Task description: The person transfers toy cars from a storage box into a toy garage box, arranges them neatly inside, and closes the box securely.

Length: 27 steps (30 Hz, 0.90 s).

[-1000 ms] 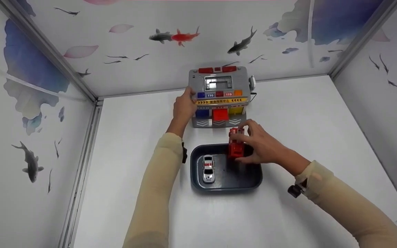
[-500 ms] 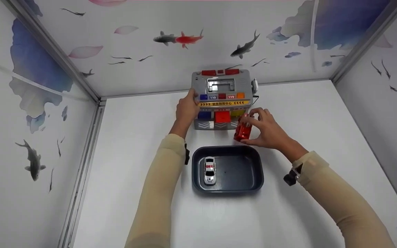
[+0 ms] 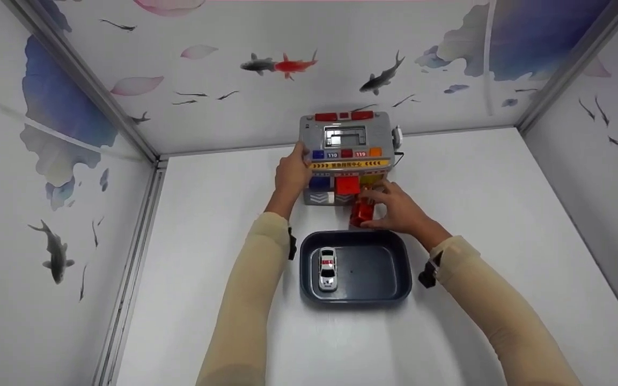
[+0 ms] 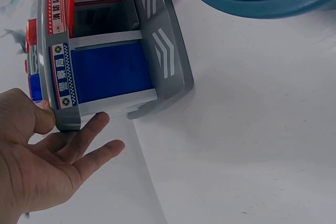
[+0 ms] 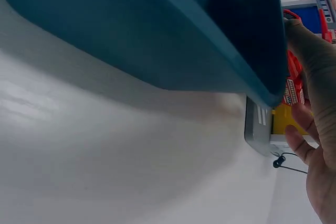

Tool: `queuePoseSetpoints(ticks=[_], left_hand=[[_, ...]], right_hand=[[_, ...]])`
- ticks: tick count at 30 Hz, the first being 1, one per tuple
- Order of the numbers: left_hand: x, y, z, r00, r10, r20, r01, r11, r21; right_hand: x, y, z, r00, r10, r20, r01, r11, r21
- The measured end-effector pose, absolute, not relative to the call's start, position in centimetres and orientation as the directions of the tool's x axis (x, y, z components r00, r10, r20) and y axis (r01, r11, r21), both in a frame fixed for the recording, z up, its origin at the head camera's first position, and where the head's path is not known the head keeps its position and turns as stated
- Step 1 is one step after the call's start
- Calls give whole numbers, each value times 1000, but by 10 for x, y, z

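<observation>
A grey toy emergency station (image 3: 309, 134) stands at the back of the table, its red middle door (image 3: 347, 185) raised over a dark bay. Blue (image 4: 113, 72) and yellow (image 5: 287, 119) doors cover the bays on either side. My left hand (image 3: 292, 174) grips the station's left upper corner between thumb and fingers. My right hand (image 3: 400, 209) holds a red toy fire truck (image 3: 362, 212) by its ends, in front of the middle and right bays. The truck's front end is partly hidden by the fingers.
Just in front of the station sits a dark blue tray (image 3: 355, 301), with a white toy police car (image 3: 328, 271) at its left side. A white handset (image 3: 398, 136) with a black cord hangs on the station's right side. Patterned panels (image 3: 180, 123) enclose the table.
My right hand has lifted the fire truck out of the tray, carried it forward to the station, then moved it left towards the middle bay. My left hand keeps its grip on the station.
</observation>
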<state>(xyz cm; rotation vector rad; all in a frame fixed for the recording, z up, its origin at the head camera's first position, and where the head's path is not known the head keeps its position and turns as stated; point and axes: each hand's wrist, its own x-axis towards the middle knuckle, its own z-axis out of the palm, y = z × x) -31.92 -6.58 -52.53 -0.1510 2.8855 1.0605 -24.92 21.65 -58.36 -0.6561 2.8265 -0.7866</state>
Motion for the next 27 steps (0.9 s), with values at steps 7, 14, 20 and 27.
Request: queuePoseSetpoints(ticks=[7,14,20,27], left_hand=[[-317,-64,-529,-994,-60,-86,-101,767,634],[-318,-65,-528,-994,-66,-86,-105,777,620],[-319,-66,-529,-994,-69,-81,-104,781,616],[-319,-65,-526,-994,-64,-85,-103,785,611]], right_hand=[[-254,205,-595,-876,-482,11,-430,769,-473],[-259,196,-599,-865,-501,-3,-447,774,-449],[-259,194,-597,-845,-535,2,-477,753,-454],[-262,191,-595,-825,-565,-12,-494,731,-471]])
